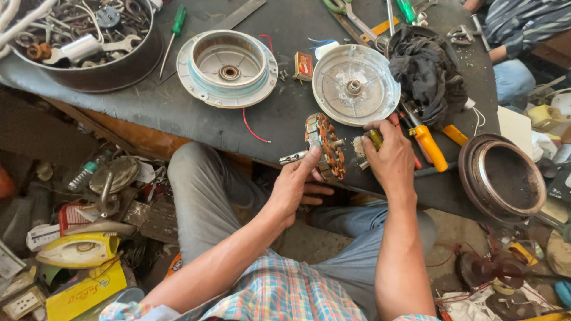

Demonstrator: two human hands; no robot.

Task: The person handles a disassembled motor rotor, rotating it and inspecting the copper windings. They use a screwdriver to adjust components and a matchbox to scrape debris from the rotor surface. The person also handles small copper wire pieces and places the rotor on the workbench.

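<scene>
Hands met at the near edge of the dark desk (178, 113), over the person's lap. The left hand (297, 181) had its fingers closed on a fan stator (326, 145), a ring of orange copper windings on a metal shaft, held on edge just off the desk's rim at 6 o'clock from the round aluminium motor cover (355, 84). The right hand (392, 160) sat just at 3 o'clock of the stator, its fingers wrapped tight around a small tool with a yellow and dark grip (376, 139), whose working end met a pale wad (358, 147) beside the windings; what kind of tool it was could not be told. At 3 o'clock of that hand lay an orange-handled screwdriver (431, 148), and at 12 o'clock of it a crumpled black rag (427, 74) rested against the cover. Further toward 9 o'clock on the desk stood the other motor housing (228, 68), open side up, with a red wire (253, 128) trailing from under it. A green-handled screwdriver (173, 32) lay at 10 o'clock, next to a dark bowl (113, 71) full of loose metal parts. Off the desk at 3 o'clock sat a rusty round casing (502, 175), and at 8 o'clock on the floor a yellow clothes iron (80, 249) lay among clutter.
</scene>
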